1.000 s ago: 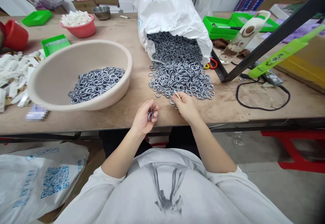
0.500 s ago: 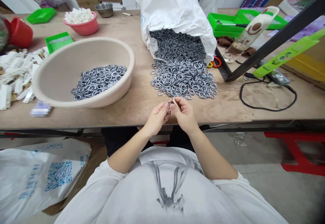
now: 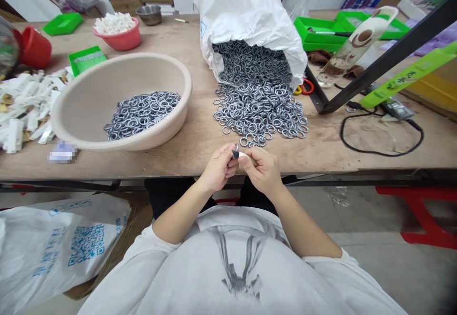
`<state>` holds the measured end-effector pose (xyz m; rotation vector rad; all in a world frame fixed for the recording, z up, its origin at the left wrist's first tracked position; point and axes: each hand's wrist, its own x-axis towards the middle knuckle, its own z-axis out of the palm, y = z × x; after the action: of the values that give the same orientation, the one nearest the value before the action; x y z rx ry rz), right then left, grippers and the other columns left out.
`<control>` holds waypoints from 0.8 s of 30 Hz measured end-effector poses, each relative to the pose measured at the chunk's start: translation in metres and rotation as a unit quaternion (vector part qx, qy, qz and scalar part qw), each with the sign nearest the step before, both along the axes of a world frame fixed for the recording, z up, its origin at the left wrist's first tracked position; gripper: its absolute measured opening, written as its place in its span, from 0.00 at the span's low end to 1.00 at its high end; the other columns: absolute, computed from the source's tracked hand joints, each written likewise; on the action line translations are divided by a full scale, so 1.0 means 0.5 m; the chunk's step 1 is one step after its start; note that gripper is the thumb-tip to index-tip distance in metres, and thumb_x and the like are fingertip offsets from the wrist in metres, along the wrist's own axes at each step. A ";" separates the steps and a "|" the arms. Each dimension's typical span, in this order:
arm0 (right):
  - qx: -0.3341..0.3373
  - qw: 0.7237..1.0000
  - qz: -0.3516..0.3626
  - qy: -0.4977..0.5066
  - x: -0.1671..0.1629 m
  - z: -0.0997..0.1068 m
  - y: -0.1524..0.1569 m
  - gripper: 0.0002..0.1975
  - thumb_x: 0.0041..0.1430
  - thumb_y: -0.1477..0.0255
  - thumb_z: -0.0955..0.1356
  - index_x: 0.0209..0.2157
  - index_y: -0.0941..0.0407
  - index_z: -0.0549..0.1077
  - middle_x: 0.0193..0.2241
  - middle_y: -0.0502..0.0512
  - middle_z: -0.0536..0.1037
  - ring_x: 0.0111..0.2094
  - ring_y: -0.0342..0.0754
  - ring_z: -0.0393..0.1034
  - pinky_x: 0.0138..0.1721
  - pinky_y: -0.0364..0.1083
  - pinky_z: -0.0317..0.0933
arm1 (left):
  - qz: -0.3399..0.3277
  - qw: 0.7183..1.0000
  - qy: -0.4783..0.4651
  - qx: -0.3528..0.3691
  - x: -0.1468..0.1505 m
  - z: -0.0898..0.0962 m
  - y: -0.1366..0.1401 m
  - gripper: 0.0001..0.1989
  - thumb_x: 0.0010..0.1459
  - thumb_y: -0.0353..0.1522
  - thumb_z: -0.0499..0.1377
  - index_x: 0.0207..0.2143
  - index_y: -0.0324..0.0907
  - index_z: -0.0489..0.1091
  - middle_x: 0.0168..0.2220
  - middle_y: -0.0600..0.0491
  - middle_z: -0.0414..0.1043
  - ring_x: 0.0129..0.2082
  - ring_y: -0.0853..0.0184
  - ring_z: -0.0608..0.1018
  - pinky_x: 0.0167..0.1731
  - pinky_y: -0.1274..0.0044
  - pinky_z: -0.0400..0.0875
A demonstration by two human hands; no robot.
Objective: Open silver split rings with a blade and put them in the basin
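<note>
Between the finger and thumb of my left hand (image 3: 218,168) is a grey ring (image 3: 236,147), mostly covered by the fingertips. My right hand (image 3: 264,169) is closed around a small tool with a white handle (image 3: 243,155) and a dark flat tip, perhaps a small knife. That tip touches or lies very close to the ring. Just beyond my hands, a pile of grey rings (image 3: 259,110) spills out of a white sack (image 3: 246,15). More loose rings (image 3: 143,115) lie in a large beige basin (image 3: 82,86) on the left.
White plastic pieces (image 3: 24,100) lie at the far left. A red bowl (image 3: 121,42) of white parts stands behind the basin. On the right are a dark metal bar (image 3: 378,62), a black cable (image 3: 383,154), scissors (image 3: 307,86) and a clear bottle (image 3: 357,43). The table's front edge runs below my hands.
The tool has turned in my right hand, so its dark tip now points left at the ring. My hands have shifted slightly; several rings show at the pile's near edge.
</note>
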<state>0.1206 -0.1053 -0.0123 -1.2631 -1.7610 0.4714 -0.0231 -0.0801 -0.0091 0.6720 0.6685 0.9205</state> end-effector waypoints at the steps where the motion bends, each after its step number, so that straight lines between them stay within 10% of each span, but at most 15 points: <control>1: 0.001 1.000 0.002 0.002 0.000 0.001 0.000 0.20 0.67 0.55 0.63 0.29 0.55 0.74 0.23 0.50 0.72 0.26 0.44 0.64 0.30 0.45 0.54 | -0.002 1.000 -0.001 0.000 -0.001 0.000 0.000 0.25 0.51 0.45 0.68 0.26 0.42 0.55 0.18 0.65 0.50 0.14 0.81 0.50 0.13 0.87 0.43; 8: -0.070 0.997 -0.009 0.016 -0.006 -0.008 0.017 0.22 0.66 0.53 0.63 0.29 0.54 0.74 0.22 0.49 0.71 0.25 0.44 0.64 0.30 0.44 0.55 | -0.022 1.000 -0.022 -0.001 -0.016 -0.004 0.005 0.25 0.49 0.46 0.70 0.27 0.42 0.57 0.17 0.65 0.49 0.14 0.81 0.48 0.12 0.88 0.42; 13: -0.105 0.983 -0.145 -0.028 0.026 -0.030 0.077 0.21 0.67 0.55 0.62 0.32 0.55 0.74 0.24 0.51 0.73 0.28 0.47 0.66 0.31 0.45 0.55 | -0.090 0.995 -0.040 0.012 -0.031 0.007 -0.015 0.24 0.53 0.47 0.68 0.24 0.40 0.60 0.17 0.63 0.51 0.13 0.81 0.51 0.12 0.87 0.46; 19: -0.146 0.932 -0.154 -0.295 0.011 -0.022 0.103 0.12 0.64 0.65 0.66 0.42 0.57 0.77 0.42 0.64 0.79 0.42 0.57 0.71 0.38 0.49 0.58 | 0.019 1.000 0.012 0.021 -0.055 -0.001 -0.001 0.18 0.50 0.41 0.70 0.35 0.37 0.73 0.22 0.57 0.68 0.14 0.82 0.57 0.14 0.86 0.45; 24: -0.137 0.948 -0.149 -0.245 0.009 -0.016 0.111 0.10 0.64 0.72 0.63 0.39 0.57 0.77 0.41 0.63 0.78 0.41 0.56 0.70 0.38 0.49 0.57 | 0.083 0.996 0.026 -0.015 -0.068 -0.002 0.017 0.16 0.49 0.35 0.67 0.39 0.39 0.74 0.24 0.55 0.72 0.14 0.78 0.62 0.13 0.85 0.46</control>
<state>0.1253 -0.0500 -0.0205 -1.9418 -1.8963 0.2406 -0.0571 -0.0718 -0.0099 0.6228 0.7923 1.0474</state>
